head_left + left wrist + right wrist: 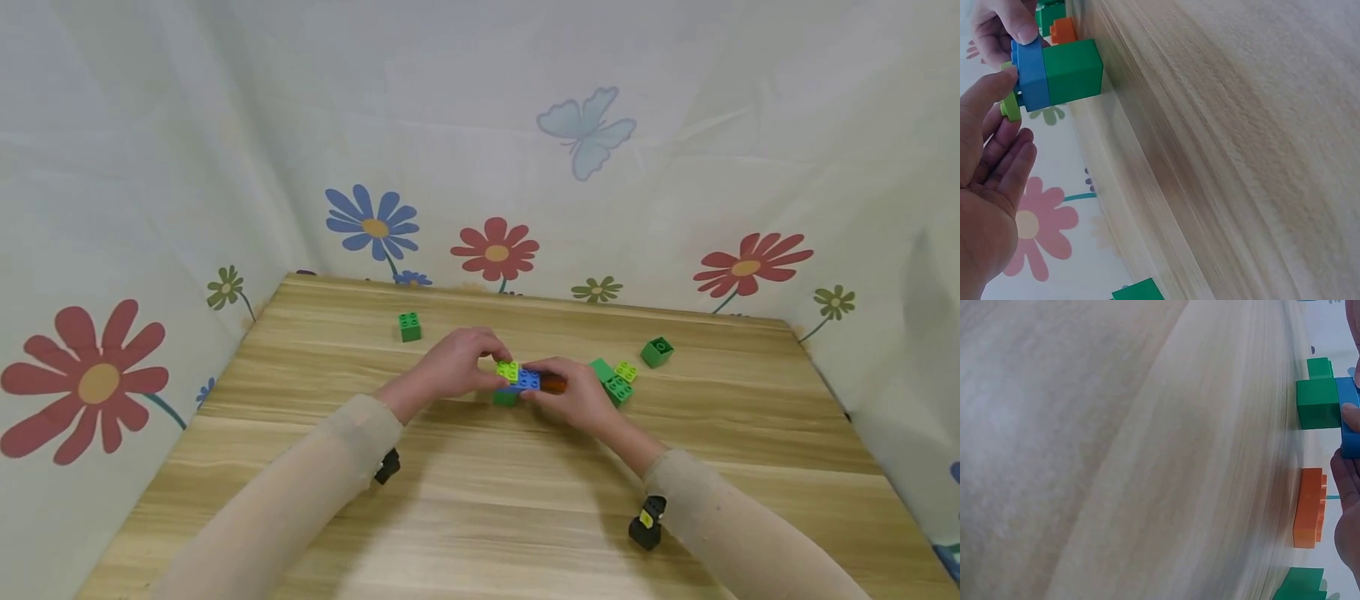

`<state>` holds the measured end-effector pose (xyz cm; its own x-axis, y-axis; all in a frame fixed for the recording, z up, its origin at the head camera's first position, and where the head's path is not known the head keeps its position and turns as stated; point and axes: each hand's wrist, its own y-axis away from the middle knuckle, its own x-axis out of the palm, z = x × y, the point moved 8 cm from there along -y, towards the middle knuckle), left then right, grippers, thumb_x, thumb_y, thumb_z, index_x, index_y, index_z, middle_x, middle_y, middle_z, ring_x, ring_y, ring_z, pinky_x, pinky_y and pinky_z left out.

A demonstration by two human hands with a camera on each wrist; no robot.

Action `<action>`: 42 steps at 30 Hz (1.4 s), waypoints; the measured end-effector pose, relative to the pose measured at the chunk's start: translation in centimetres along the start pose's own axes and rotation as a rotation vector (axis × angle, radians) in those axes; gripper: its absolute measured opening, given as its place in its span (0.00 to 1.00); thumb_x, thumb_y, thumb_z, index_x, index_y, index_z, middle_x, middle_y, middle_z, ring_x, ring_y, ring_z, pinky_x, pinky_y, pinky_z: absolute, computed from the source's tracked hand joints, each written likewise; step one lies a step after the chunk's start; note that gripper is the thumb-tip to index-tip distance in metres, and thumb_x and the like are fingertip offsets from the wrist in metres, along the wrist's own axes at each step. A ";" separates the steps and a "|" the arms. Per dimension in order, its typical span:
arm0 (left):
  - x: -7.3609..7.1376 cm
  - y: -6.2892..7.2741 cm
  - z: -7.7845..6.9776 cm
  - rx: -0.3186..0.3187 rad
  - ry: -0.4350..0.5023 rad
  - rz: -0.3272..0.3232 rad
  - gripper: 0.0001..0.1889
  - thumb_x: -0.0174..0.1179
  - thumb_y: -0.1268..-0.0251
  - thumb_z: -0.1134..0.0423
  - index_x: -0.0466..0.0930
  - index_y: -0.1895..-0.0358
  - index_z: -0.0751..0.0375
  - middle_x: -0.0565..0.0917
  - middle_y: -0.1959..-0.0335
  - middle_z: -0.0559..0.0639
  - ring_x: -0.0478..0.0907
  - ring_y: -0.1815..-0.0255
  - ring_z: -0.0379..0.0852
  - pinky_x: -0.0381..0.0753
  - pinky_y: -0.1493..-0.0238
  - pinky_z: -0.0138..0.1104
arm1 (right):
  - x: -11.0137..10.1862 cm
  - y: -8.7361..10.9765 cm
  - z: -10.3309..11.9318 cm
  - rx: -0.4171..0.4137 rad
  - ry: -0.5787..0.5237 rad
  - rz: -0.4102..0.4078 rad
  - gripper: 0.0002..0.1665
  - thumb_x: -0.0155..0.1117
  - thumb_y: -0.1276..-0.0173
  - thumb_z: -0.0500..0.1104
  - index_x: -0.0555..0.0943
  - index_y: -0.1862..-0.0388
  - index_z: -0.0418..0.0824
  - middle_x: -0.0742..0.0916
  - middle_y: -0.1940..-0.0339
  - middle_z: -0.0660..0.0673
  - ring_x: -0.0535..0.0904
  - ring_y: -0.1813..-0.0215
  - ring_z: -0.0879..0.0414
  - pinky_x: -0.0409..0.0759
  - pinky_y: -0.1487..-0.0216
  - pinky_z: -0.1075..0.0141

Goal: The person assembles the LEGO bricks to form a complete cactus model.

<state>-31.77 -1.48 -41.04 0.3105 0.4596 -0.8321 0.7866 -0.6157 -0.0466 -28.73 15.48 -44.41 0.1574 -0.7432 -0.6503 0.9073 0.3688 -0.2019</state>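
A stack of toy building bricks stands on the table, with a green brick (1074,72) at the bottom, a blue brick (529,380) across it and a thin lime brick (507,370) on top. My left hand (459,365) pinches the lime brick between thumb and fingers at the blue brick's left end. From the other side, my right hand (576,398) grips the overhanging right end of the blue brick, its thumb on the near face. An orange brick (1309,509) lies on the table beneath and behind the right hand, which partly hides it in the head view.
Right of the right hand lie green bricks (618,390) and a small lime brick (626,372). Farther back right, a green brick (657,352) is tipped on its side. Another green brick (409,327) stands at the back left. Flowered cloth (450,125) hangs behind the wooden table (480,517).
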 end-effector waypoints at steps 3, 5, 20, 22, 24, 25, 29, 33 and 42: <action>0.0 0.0 0.1 0.002 0.008 -0.001 0.16 0.79 0.35 0.55 0.90 0.46 0.51 0.86 0.50 0.43 0.82 0.44 0.52 0.82 0.37 0.42 | 0.0 0.0 0.0 -0.002 -0.001 0.000 0.23 0.79 0.31 0.41 0.88 0.39 0.40 0.91 0.43 0.43 0.87 0.40 0.48 0.86 0.37 0.50; 0.0 0.1 0.1 -0.001 0.011 0.006 0.16 0.78 0.35 0.55 0.90 0.46 0.51 0.86 0.50 0.43 0.82 0.44 0.52 0.82 0.38 0.42 | 0.0 0.0 0.0 -0.002 0.002 -0.001 0.23 0.80 0.31 0.41 0.88 0.39 0.40 0.91 0.43 0.43 0.87 0.41 0.48 0.86 0.37 0.50; 0.3 0.2 0.2 -0.010 0.016 0.034 0.16 0.78 0.35 0.54 0.90 0.46 0.50 0.86 0.51 0.43 0.81 0.44 0.51 0.81 0.38 0.41 | 0.2 -0.1 0.4 -0.015 0.015 0.002 0.23 0.80 0.31 0.42 0.88 0.39 0.40 0.91 0.43 0.43 0.87 0.40 0.48 0.86 0.37 0.50; 0.5 0.2 0.3 -0.021 0.015 0.030 0.16 0.78 0.35 0.54 0.90 0.46 0.50 0.86 0.51 0.43 0.81 0.44 0.50 0.81 0.38 0.40 | 0.3 0.0 0.4 -0.017 0.015 0.003 0.23 0.80 0.31 0.42 0.88 0.39 0.40 0.91 0.43 0.43 0.87 0.40 0.48 0.86 0.37 0.50; 0.6 0.3 0.3 -0.025 0.021 0.025 0.17 0.78 0.35 0.54 0.89 0.46 0.50 0.86 0.50 0.43 0.81 0.44 0.50 0.82 0.37 0.41 | 0.2 0.0 0.4 -0.018 0.018 0.001 0.23 0.79 0.31 0.42 0.88 0.39 0.40 0.91 0.43 0.43 0.87 0.40 0.47 0.86 0.38 0.50; 0.6 0.3 0.3 -0.024 0.023 0.020 0.17 0.78 0.35 0.54 0.89 0.46 0.50 0.86 0.50 0.42 0.81 0.44 0.50 0.82 0.37 0.41 | 0.2 0.0 0.4 -0.017 0.019 -0.001 0.23 0.79 0.31 0.42 0.88 0.39 0.40 0.91 0.43 0.43 0.87 0.40 0.47 0.86 0.38 0.50; 0.6 0.3 0.4 -0.016 0.041 0.001 0.17 0.78 0.35 0.54 0.89 0.45 0.50 0.86 0.50 0.42 0.82 0.44 0.49 0.82 0.37 0.41 | 0.1 0.0 0.4 -0.018 0.024 -0.009 0.23 0.80 0.31 0.42 0.88 0.39 0.40 0.91 0.43 0.43 0.87 0.40 0.47 0.86 0.38 0.49; 0.7 0.3 0.6 -0.011 0.041 -0.017 0.17 0.79 0.36 0.54 0.90 0.46 0.50 0.87 0.51 0.42 0.82 0.45 0.47 0.82 0.37 0.41 | -0.1 0.0 0.5 -0.024 0.024 -0.006 0.23 0.80 0.31 0.42 0.88 0.39 0.40 0.91 0.43 0.43 0.87 0.40 0.47 0.85 0.37 0.50; 1.1 0.7 1.3 0.004 0.172 -0.064 0.21 0.80 0.37 0.56 0.88 0.43 0.55 0.86 0.49 0.44 0.82 0.45 0.48 0.83 0.35 0.40 | -0.1 0.0 0.4 -0.030 0.031 -0.005 0.23 0.80 0.32 0.42 0.89 0.40 0.40 0.91 0.43 0.43 0.87 0.41 0.48 0.86 0.38 0.50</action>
<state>-31.62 -2.24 -42.74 0.3466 0.6008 -0.7203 0.8056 -0.5841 -0.0996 -28.63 15.29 -44.08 0.1405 -0.7277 -0.6713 0.8957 0.3824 -0.2270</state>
